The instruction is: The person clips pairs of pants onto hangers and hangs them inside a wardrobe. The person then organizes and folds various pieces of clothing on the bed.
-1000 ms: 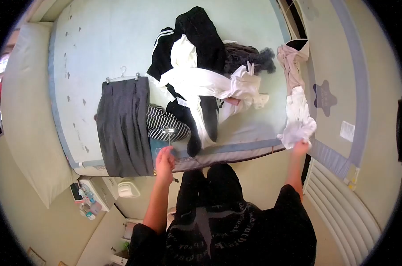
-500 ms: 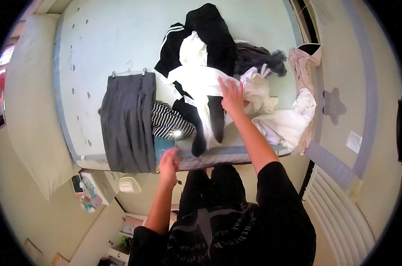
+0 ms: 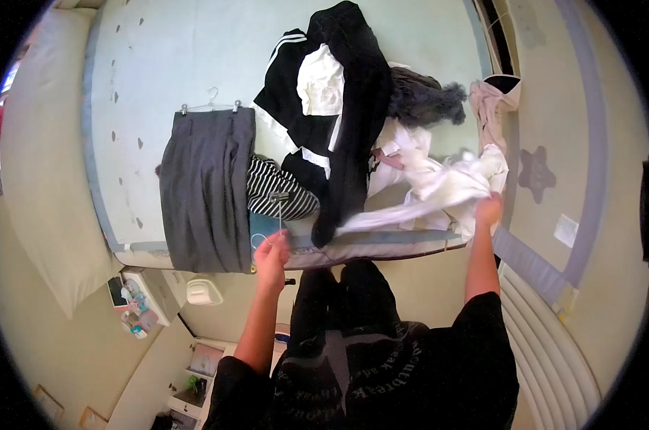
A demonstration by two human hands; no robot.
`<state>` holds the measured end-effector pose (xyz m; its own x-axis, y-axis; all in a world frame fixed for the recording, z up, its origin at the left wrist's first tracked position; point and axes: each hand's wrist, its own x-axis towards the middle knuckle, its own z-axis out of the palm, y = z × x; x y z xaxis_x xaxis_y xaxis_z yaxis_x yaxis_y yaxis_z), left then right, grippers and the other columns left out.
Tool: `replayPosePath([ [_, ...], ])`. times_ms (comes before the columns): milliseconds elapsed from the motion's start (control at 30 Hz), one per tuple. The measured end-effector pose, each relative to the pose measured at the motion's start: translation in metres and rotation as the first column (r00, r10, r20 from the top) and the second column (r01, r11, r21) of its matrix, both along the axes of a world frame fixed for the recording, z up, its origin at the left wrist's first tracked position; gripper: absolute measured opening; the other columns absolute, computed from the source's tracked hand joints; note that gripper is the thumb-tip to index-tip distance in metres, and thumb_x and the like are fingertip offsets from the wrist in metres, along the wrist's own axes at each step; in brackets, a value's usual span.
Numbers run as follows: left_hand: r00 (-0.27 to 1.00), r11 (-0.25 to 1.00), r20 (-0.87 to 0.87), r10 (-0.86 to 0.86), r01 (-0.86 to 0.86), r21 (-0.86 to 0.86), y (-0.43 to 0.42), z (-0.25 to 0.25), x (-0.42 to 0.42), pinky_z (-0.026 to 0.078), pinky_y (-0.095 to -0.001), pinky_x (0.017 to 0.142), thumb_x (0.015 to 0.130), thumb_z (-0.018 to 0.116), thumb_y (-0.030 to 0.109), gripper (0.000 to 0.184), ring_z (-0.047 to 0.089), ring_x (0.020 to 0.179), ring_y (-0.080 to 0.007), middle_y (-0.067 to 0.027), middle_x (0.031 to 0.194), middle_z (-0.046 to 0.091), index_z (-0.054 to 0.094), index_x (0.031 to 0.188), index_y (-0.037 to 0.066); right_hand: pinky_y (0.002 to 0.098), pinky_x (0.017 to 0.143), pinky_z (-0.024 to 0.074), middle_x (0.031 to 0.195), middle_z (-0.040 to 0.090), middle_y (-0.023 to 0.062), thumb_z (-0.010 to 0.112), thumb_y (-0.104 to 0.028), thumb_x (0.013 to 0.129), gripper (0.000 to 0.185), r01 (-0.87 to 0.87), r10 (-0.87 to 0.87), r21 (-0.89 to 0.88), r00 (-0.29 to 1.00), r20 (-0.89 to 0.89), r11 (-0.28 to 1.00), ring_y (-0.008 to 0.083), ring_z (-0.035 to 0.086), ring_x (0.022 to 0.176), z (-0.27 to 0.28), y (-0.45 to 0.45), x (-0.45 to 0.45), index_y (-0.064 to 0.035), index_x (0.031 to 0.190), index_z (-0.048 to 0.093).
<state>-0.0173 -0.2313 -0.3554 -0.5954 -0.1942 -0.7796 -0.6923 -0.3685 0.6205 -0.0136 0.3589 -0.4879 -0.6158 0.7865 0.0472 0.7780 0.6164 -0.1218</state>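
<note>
Near the bed's front edge my left hand (image 3: 271,256) pinches a clip hanger (image 3: 279,198), its hook and metal clip showing against a striped black-and-white garment (image 3: 264,188). My right hand (image 3: 488,212), closed, grips a white garment (image 3: 409,212) at the right of the bed. That garment is stretched out and blurred, its tail reaching left to the black trousers (image 3: 353,136). White clothes lie bunched beside and behind it, so its outline there is unclear. To the left, a grey skirt (image 3: 204,190) is clipped to another hanger (image 3: 212,104).
A black garment with white stripes (image 3: 285,79) and a white piece (image 3: 321,82) lie mid-bed. A dark grey ruffled garment (image 3: 425,97) and a beige one (image 3: 491,111) are farther right. A long pillow (image 3: 41,158) borders the left; a radiator (image 3: 546,344) stands lower right.
My right hand has moved from mid-bed to the right and closed on the white garment, which has slid off the black clothes. More of the black trousers shows. My left hand stays nearly in place.
</note>
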Motion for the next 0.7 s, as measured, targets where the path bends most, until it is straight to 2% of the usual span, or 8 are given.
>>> replayPosePath([
  [67, 1.0, 0.999, 0.009, -0.008, 0.008, -0.036, -0.001, 0.0, -0.001, 0.027, -0.0195, 0.049, 0.099, 0.064, 0.015, 0.02, 0.037, 0.054, -0.0035, 0.0013, 0.074, 0.06, 0.064, 0.113, 0.002, 0.0484, 0.094, 0.0466, 0.117, 0.063, 0.0191, 0.062, -0.006, 0.08, 0.04, 0.141, -0.151, 0.228, 0.988, 0.03, 0.964, 0.0375, 0.06, 0.11, 0.022, -0.01, 0.006, -0.0078, 0.12, 0.065],
  [167, 0.999, 0.997, 0.003, 0.039, -0.039, -0.062, 0.002, 0.002, -0.001, 0.029, -0.02, 0.05, 0.099, 0.065, 0.016, 0.019, 0.039, 0.054, -0.0037, 0.0012, 0.075, 0.061, 0.064, 0.113, 0.003, 0.0488, 0.098, 0.0432, 0.114, 0.06, 0.0214, 0.061, 0.001, 0.077, 0.042, -0.382, 0.353, -0.011, 0.863, -0.361, 0.924, 0.0395, 0.056, 0.111, 0.002, -0.064, -0.009, -0.0023, 0.119, 0.061],
  [233, 0.992, 0.989, 0.025, 0.124, -0.121, -0.084, 0.003, -0.003, 0.002, 0.029, -0.0206, 0.049, 0.099, 0.065, 0.015, 0.019, 0.038, 0.054, -0.0034, 0.0025, 0.073, 0.059, 0.064, 0.115, 0.005, 0.0436, 0.1, 0.0446, 0.113, 0.061, 0.0209, 0.057, 0.002, 0.076, 0.045, -0.525, 0.419, -0.367, 0.845, -0.331, 0.768, 0.0378, 0.057, 0.111, -0.005, -0.137, -0.039, -0.0011, 0.12, 0.061],
  [300, 0.993, 0.99, 0.019, 0.114, -0.112, -0.088, -0.001, 0.001, 0.004, 0.028, -0.0205, 0.048, 0.099, 0.064, 0.015, 0.019, 0.037, 0.053, -0.003, 0.0042, 0.07, 0.055, 0.063, 0.116, 0.006, 0.0434, 0.101, 0.0453, 0.121, 0.059, 0.0198, 0.063, -0.002, 0.079, 0.048, -0.687, 0.575, -0.364, 0.726, -0.378, 0.628, 0.0372, 0.055, 0.118, -0.005, -0.217, -0.079, -0.0005, 0.127, 0.058],
  [367, 0.995, 0.992, 0.01, 0.101, -0.1, -0.082, -0.007, 0.003, 0.009, 0.027, -0.0204, 0.047, 0.099, 0.063, 0.013, 0.021, 0.036, 0.053, -0.0027, 0.0054, 0.068, 0.051, 0.062, 0.119, 0.006, 0.0462, 0.103, 0.0441, 0.13, 0.058, 0.0217, 0.07, -0.013, 0.084, 0.06, -0.601, 0.323, -0.556, 0.791, -0.52, 0.575, 0.038, 0.055, 0.123, -0.038, -0.273, -0.115, -0.0008, 0.138, 0.047],
  [433, 0.997, 0.995, -0.004, 0.077, -0.077, -0.063, -0.015, 0.003, 0.014, 0.025, -0.0202, 0.046, 0.099, 0.062, 0.011, 0.026, 0.036, 0.052, -0.0025, 0.0063, 0.066, 0.047, 0.06, 0.125, 0.004, 0.0497, 0.105, 0.0433, 0.134, 0.057, 0.0255, 0.077, -0.032, 0.084, 0.08, -0.524, 0.256, -0.4, 0.791, -0.556, 0.752, 0.0401, 0.057, 0.123, -0.077, -0.313, -0.152, -0.001, 0.146, 0.036],
  [533, 0.996, 0.995, 0.057, 0.07, -0.066, -0.08, -0.024, 0.006, 0.021, 0.024, -0.0205, 0.045, 0.098, 0.062, 0.006, 0.034, 0.035, 0.052, -0.0024, 0.0066, 0.066, 0.045, 0.059, 0.131, 0.002, 0.0481, 0.106, 0.0429, 0.139, 0.055, 0.0271, 0.083, -0.039, 0.077, 0.098, 0.026, -0.067, -0.627, 0.997, -0.042, 0.779, 0.0456, 0.058, 0.121, -0.044, -0.341, -0.2, -0.0046, 0.151, 0.029],
  [700, 0.997, 0.999, 0.078, 0.016, -0.018, 0.029, -0.033, 0.007, 0.029, 0.023, -0.0207, 0.044, 0.098, 0.06, 0.007, 0.039, 0.033, 0.05, -0.0029, 0.0068, 0.066, 0.045, 0.057, 0.137, 0.002, 0.0453, 0.085, 0.0523, 0.102, 0.071, 0.0241, 0.072, -0.023, 0.078, 0.037, -0.23, 0.025, -0.602, 0.944, -0.329, 0.765, 0.04, 0.068, 0.097, -0.03, -0.324, -0.196, 0.0026, 0.104, 0.066],
])
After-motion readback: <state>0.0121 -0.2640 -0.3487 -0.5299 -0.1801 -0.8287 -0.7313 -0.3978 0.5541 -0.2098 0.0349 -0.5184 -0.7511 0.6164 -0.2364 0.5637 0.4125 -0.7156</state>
